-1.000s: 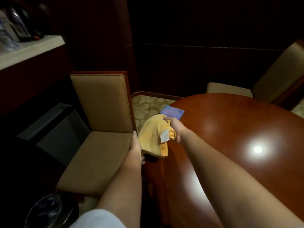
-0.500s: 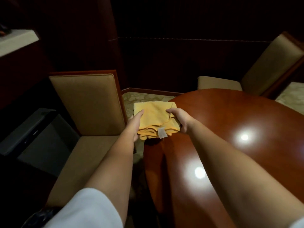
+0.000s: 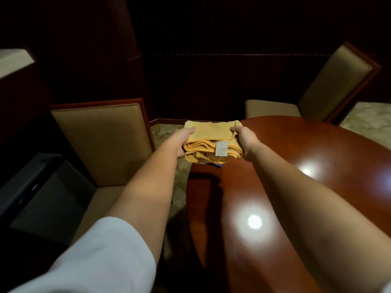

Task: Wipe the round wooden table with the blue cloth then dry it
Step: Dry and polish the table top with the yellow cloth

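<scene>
A folded yellow cloth (image 3: 209, 136) with a white tag sits between both hands at the far left edge of the round wooden table (image 3: 317, 161). My left hand (image 3: 183, 138) grips its left side and my right hand (image 3: 243, 138) grips its right side. Only a small sliver of the blue cloth (image 3: 218, 164) peeks out from under the yellow one; the remainder is hidden. The glossy tabletop reflects ceiling lights.
A beige padded chair (image 3: 101, 142) stands left of the table, with another chair (image 3: 330, 89) at the far right. A dark box-like unit (image 3: 38, 193) sits low on the left. Patterned carpet (image 3: 372, 119) shows between the furniture.
The yellow cloth hung bunched from my right hand beside the uncovered blue cloth; now both hands hold it folded flat, over the blue cloth. The view shifted right.
</scene>
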